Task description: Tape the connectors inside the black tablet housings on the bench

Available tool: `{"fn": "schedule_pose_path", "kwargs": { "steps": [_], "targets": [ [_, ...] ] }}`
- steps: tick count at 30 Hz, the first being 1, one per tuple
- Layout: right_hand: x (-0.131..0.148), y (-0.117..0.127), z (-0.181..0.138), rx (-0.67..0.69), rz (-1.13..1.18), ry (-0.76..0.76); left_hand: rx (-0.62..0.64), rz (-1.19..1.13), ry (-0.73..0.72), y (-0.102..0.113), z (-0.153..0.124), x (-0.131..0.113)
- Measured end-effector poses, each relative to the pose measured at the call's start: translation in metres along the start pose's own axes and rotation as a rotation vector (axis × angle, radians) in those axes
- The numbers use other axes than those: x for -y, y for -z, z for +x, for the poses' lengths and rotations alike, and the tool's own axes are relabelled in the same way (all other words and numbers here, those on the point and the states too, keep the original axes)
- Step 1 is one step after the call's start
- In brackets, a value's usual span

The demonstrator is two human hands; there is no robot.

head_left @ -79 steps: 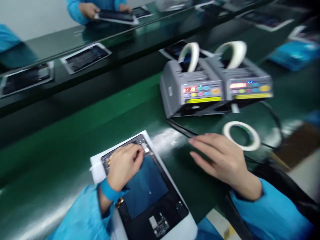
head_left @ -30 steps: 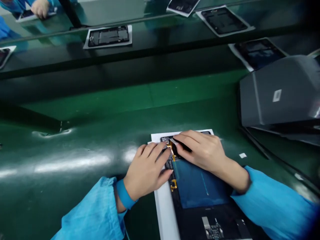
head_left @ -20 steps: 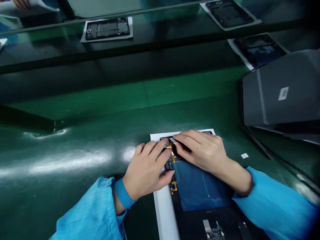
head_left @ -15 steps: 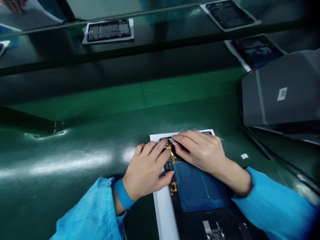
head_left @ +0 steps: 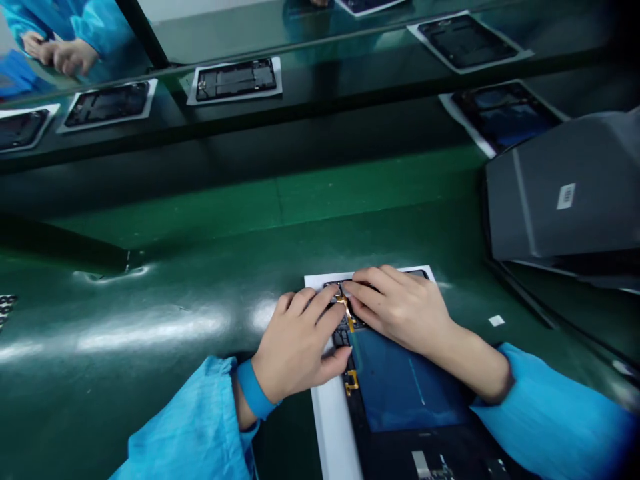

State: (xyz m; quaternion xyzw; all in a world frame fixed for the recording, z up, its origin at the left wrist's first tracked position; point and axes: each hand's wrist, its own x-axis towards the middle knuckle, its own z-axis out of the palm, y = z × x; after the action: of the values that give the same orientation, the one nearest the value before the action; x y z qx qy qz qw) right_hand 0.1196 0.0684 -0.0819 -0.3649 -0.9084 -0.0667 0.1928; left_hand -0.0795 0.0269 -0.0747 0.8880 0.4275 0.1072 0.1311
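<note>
An opened tablet [head_left: 360, 407] lies face down on a white sheet [head_left: 327, 433], with a blue-covered battery [head_left: 405, 380] in its middle. My left hand [head_left: 300, 337] rests over the tablet's upper left edge, fingers spread and fingertips touching the parts there. Beside those fingertips runs an orange flex cable [head_left: 349, 319]. My right hand [head_left: 403, 307] lies across the top of the tablet, fingers bent and tips drawn together by the cable's upper end. Whatever is between them is hidden. Lower on the left side sits another orange flex piece [head_left: 352, 381].
Several opened tablets, including one on a white sheet [head_left: 237, 81], lie along the raised shelf. A dark grey box-like object [head_left: 565, 193] stands at right. A small white scrap [head_left: 496, 321] lies on the green bench [head_left: 225, 253]. Another person's hands [head_left: 65, 55] show at upper left.
My view has shifted, showing more tablets at upper left. My right fingertips have come down closer to the tablet's top edge and to my left fingertips. The left hand stays put on the tablet.
</note>
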Motion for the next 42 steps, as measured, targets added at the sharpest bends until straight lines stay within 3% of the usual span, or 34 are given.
{"fn": "schedule_pose_path", "kwargs": {
  "steps": [13, 20, 25, 30, 34, 42],
  "targets": [
    [0.017, 0.016, 0.013, 0.294, -0.037, -0.024, -0.012, 0.038, 0.013, 0.006, 0.003, -0.002],
    [0.027, 0.038, 0.011, 0.250, -0.147, -0.095, -0.173, 0.121, -0.066, 0.003, 0.011, 0.010],
    [0.029, 0.035, -0.015, 0.201, -0.027, -0.074, -0.164, 0.151, -0.052, 0.002, 0.012, 0.005],
    [0.010, 0.041, -0.064, 0.076, 0.163, -0.100, -0.079, 0.130, 0.027, 0.004, 0.007, -0.006],
    [-0.021, 0.052, -0.097, 0.000, 0.152, -0.140, -0.048, 0.128, 0.097, 0.006, 0.007, -0.017],
    [-0.060, 0.050, -0.123, -0.036, 0.147, -0.109, -0.084, 0.127, 0.192, 0.004, 0.014, -0.032]
  ]
}}
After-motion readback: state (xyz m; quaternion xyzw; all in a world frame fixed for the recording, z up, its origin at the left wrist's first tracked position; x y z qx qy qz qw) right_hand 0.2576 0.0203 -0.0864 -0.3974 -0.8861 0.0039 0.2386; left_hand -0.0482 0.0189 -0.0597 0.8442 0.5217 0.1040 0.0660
